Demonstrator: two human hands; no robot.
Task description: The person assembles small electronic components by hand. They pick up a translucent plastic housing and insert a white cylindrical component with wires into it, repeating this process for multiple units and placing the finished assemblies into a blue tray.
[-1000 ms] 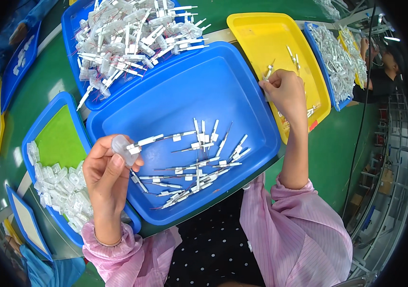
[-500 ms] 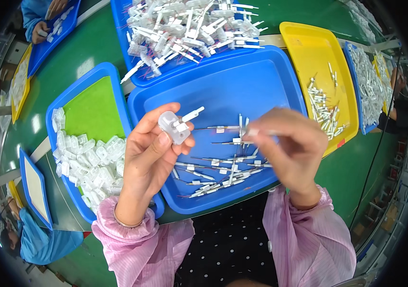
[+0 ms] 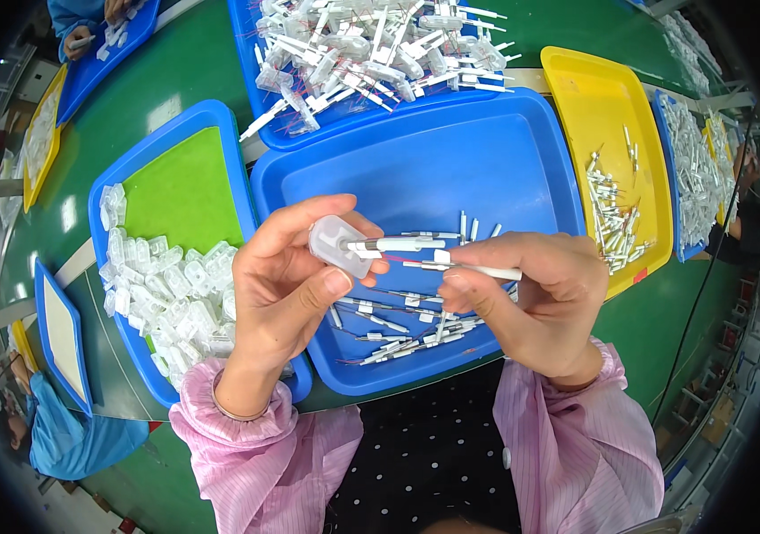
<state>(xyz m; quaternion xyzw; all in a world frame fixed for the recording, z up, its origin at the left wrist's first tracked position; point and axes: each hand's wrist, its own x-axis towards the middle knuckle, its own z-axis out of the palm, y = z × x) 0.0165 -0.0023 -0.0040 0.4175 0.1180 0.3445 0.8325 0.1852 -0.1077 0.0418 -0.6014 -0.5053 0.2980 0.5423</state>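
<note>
In my left hand [image 3: 295,276], a translucent white plastic housing [image 3: 335,245] is held between thumb and fingers. White stick-like parts [image 3: 402,243] reach rightward out of it. My right hand [image 3: 536,289] pinches a slim white wired piece [image 3: 487,271] with a small white block and a thin red wire running toward the housing. Both hands are above a blue tray [image 3: 420,165]. Several slim white pieces with dark leads [image 3: 398,343] lie in that tray under the hands.
A blue tray with a green liner [image 3: 186,187] and many clear housings [image 3: 171,294] stands at left. Wired assemblies [image 3: 371,53] heap up in a far blue tray. At right, a yellow tray [image 3: 607,107] carries small white parts. Other people work at the far left.
My right hand has come left from over the tray, bringing a wired piece close to the housing. The housing has turned in my left hand, and the view has shifted slightly.
</note>
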